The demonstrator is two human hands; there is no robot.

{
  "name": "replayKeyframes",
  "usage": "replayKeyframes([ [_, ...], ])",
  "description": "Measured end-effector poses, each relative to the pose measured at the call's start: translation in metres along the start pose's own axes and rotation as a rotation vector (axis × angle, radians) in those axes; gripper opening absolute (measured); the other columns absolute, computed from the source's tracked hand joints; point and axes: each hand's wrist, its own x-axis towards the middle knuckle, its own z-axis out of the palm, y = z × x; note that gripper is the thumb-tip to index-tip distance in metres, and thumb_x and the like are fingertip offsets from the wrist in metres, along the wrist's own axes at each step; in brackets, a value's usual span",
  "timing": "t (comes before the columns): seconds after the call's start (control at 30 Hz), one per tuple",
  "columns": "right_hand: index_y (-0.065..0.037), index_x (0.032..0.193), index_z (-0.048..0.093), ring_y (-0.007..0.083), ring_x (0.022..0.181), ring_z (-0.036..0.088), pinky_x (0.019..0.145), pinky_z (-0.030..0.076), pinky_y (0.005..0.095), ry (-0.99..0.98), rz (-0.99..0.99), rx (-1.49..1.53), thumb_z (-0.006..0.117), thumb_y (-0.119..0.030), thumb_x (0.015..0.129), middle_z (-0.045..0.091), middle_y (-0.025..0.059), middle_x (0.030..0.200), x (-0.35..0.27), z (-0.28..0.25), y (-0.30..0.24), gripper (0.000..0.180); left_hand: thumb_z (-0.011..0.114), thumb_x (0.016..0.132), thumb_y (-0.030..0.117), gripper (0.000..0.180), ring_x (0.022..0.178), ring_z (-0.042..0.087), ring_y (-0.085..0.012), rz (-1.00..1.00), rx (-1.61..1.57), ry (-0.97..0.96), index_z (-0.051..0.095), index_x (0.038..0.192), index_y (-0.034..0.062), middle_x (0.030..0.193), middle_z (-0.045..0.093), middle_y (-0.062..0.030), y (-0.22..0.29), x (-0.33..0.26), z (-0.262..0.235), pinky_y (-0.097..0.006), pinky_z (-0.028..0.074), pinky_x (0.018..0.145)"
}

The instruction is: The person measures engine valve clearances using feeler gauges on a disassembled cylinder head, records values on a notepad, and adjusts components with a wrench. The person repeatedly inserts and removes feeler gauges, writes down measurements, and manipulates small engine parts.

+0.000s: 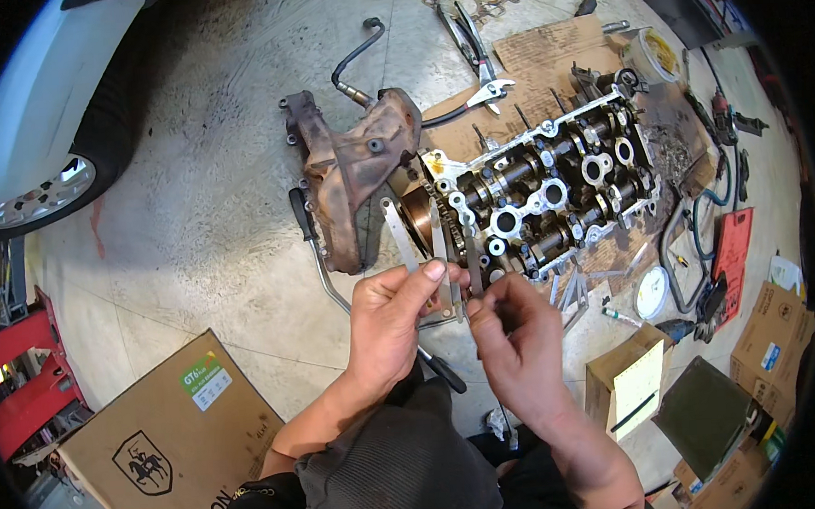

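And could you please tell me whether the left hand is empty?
No, the left hand holds thin metal strips, pinched under its thumb.

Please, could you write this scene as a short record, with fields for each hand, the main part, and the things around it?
Left hand: holds thin metal strips
Right hand: at the lower end of a darker strip; grip partly hidden
Main part: engine cylinder head, on a cardboard sheet
Left of it: rusty manifold
Right foreground: yellow notepad, dark pen on it
Left foreground: large cardboard box
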Motion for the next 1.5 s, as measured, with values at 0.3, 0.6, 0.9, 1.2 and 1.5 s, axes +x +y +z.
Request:
replayKeyframes([
  [0.3, 0.000, 0.074, 0.053, 0.0055, 0.047, 0.044, 0.043, 0.033, 0.0268, -0.062, 0.127, 0.077, 0.061, -0.008, 0.086, 0.048, 0.0023, 0.051, -0.006, -0.012, 0.000, 0.017, 0.062, 0.096, 0.020, 0.024, 0.074, 0.058, -0.0058, -0.023, 0.034, -0.036, 0.073, 0.098, -0.0020, 0.097, 0.073, -0.0091, 0.005, -0.009, 0.013, -0.021, 0.045, 0.064],
  [0.6, -0.002, 0.080, 0.053, 0.0039, 0.050, 0.048, 0.045, 0.038, 0.0209, -0.334, 0.198, 0.220, 0.065, -0.009, 0.090, 0.054, -0.0019, 0.062, -0.008, -0.013, 0.017, 0.017, 0.062, 0.094, 0.009, 0.016, 0.091, 0.070, -0.0222, -0.015, -0.016, -0.101, 0.069, 0.096, -0.0049, 0.097, 0.071, -0.0203, -0.002, -0.009, 0.010, -0.033, 0.057, 0.079],
  [0.9, 0.002, 0.085, 0.064, 0.0054, 0.061, 0.056, 0.055, 0.043, 0.0213, -0.120, 0.069, 0.241, 0.073, -0.013, 0.086, 0.067, 0.0024, 0.069, 0.007, -0.038, -0.024, 0.017, 0.066, 0.093, 0.013, 0.022, 0.078, 0.066, -0.0105, 0.055, 0.202, -0.126, 0.071, 0.102, -0.0061, 0.091, 0.073, -0.0115, 0.001, -0.012, 0.010, -0.024, 0.053, 0.070],
  [1.2, 0.004, 0.085, 0.069, 0.0066, 0.055, 0.058, 0.050, 0.044, 0.0187, -0.179, 0.165, 0.352, 0.065, -0.010, 0.092, 0.066, 0.0051, 0.067, 0.027, -0.044, -0.023, 0.016, 0.062, 0.097, 0.018, 0.027, 0.074, 0.059, -0.0051, 0.101, 0.352, -0.171, 0.071, 0.101, -0.0064, 0.083, 0.071, -0.0048, 0.004, -0.019, 0.014, -0.021, 0.047, 0.066],
  [1.5, 0.005, 0.091, 0.067, 0.0093, 0.058, 0.062, 0.051, 0.048, 0.0199, -0.125, 0.151, 0.518, 0.061, -0.010, 0.095, 0.067, 0.0080, 0.073, 0.017, -0.052, -0.025, 0.016, 0.061, 0.098, 0.022, 0.028, 0.064, 0.052, -0.0034, 0.166, 0.487, -0.226, 0.074, 0.099, -0.0026, 0.075, 0.070, -0.0030, 0.007, -0.023, 0.021, -0.021, 0.041, 0.056],
])
